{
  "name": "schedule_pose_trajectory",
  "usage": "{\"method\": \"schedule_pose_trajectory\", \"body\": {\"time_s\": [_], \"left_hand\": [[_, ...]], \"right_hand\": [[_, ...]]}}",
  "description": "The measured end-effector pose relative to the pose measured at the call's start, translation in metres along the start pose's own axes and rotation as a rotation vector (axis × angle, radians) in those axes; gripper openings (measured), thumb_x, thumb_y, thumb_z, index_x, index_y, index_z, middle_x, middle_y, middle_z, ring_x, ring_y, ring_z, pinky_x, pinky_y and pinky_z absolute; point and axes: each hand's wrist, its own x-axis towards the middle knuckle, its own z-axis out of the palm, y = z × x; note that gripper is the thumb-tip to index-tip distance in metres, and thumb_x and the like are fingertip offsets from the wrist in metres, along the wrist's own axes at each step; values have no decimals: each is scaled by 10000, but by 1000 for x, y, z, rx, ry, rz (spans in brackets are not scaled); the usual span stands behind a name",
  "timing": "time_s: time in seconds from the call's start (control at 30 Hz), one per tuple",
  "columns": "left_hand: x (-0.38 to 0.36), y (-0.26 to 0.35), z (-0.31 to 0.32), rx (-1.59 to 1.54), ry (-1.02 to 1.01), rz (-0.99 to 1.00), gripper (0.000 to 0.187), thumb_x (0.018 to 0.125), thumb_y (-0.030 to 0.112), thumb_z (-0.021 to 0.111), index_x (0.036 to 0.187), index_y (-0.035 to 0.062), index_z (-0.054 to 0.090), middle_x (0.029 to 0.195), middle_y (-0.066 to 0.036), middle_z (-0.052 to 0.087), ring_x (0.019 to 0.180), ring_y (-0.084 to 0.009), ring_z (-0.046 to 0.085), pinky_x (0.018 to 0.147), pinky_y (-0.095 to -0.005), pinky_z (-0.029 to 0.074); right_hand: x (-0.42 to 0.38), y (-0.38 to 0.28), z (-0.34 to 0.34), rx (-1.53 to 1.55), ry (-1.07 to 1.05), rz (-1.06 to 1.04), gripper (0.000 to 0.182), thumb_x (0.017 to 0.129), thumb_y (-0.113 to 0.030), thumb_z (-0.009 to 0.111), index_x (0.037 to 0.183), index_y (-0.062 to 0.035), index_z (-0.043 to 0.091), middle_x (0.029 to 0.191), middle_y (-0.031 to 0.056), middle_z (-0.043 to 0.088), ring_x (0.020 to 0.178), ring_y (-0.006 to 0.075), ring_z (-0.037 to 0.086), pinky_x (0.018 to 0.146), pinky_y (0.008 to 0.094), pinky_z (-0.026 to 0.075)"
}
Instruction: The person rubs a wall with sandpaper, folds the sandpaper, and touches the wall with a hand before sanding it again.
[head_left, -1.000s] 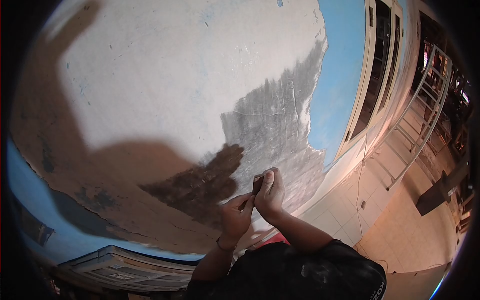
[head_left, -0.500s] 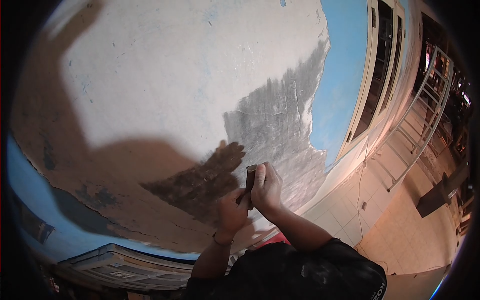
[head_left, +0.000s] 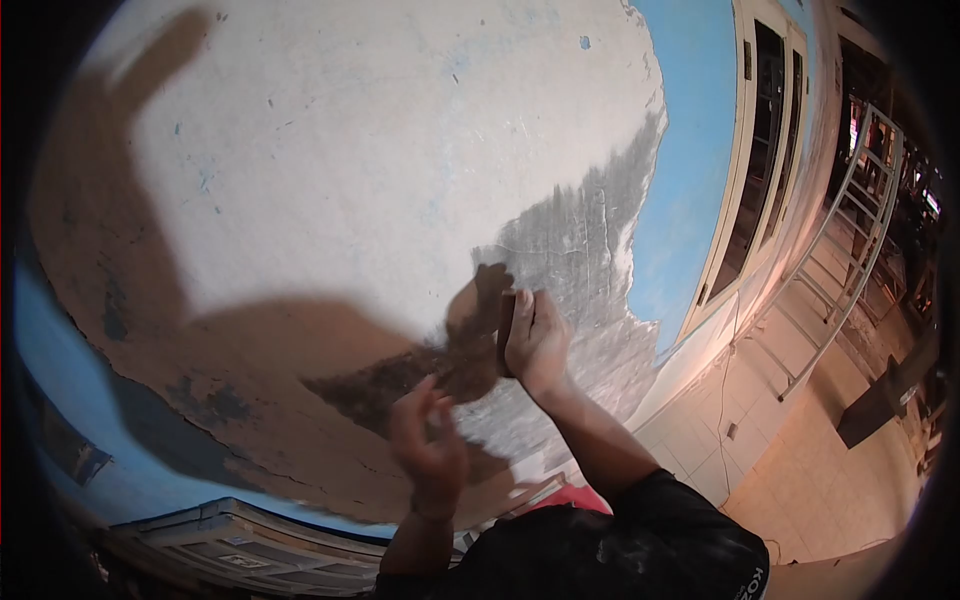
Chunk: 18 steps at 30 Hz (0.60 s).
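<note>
My right hand [head_left: 538, 340] grips a small brown block [head_left: 507, 335], which stands upright along the left side of its fingers, close to the wall. Lower and to the left is my left hand [head_left: 428, 440], empty, its fingers apart and slightly curled. Both hands are before a wall whose pale coating [head_left: 350, 180] borders a rough grey patch [head_left: 570, 240]. The shadow of my arms and head covers the left and lower part of the wall. Whether the block touches the wall cannot be made out.
Blue paint [head_left: 690, 150] edges the wall at the right, beside a window frame [head_left: 745, 170]. A metal ladder-like frame [head_left: 835, 240] leans farther right over a tiled floor [head_left: 700, 445]. Stacked panels [head_left: 250, 545] lie at the lower left.
My left hand has let go of the brown block and moved down and left, its fingers opening. My right hand, still holding the block, has moved slightly up.
</note>
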Motion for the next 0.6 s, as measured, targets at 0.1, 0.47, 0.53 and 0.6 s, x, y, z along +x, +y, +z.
{"method": "schedule_pose_trajectory", "body": {"time_s": [0.1, 0.47, 0.53, 0.6], "left_hand": [[0, -29, -43, 163, 333, 52, 159, 884, 94, 461, 927, -25, 557, 895, -138, 536, 857, -249, 515, 761, -350, 408], [-14, -141, -143, 584, 708, 145, 327, 956, 223, 236, 944, -42, 427, 920, -136, 434, 804, -228, 441, 749, -346, 382], [-15, -162, -147, 655, 683, 131, 335, 964, 225, 233, 984, -49, 425, 950, -151, 440, 836, -247, 452, 765, -364, 386], [-13, -182, -152, 796, 603, 124, 368, 975, 241, 231, 1060, -57, 429, 1010, -176, 455, 909, -281, 476, 799, -396, 393]], "right_hand": [[24, -5, 10, 44, 18, -74, 288, 900, -162, 500, 653, -18, 477, 605, 186, 512, 502, 353, 520, 447, 383, 394], [36, -3, 38, -116, 196, -268, 270, 868, -154, 555, 636, -50, 463, 580, 140, 496, 461, 312, 511, 413, 375, 397], [48, -15, 39, -138, 215, -303, 253, 859, -154, 564, 641, -63, 475, 580, 127, 505, 450, 298, 516, 403, 374, 408], [52, -26, 39, -147, 214, -295, 248, 854, -144, 567, 635, -70, 476, 567, 120, 502, 443, 289, 517, 398, 370, 410]]}}
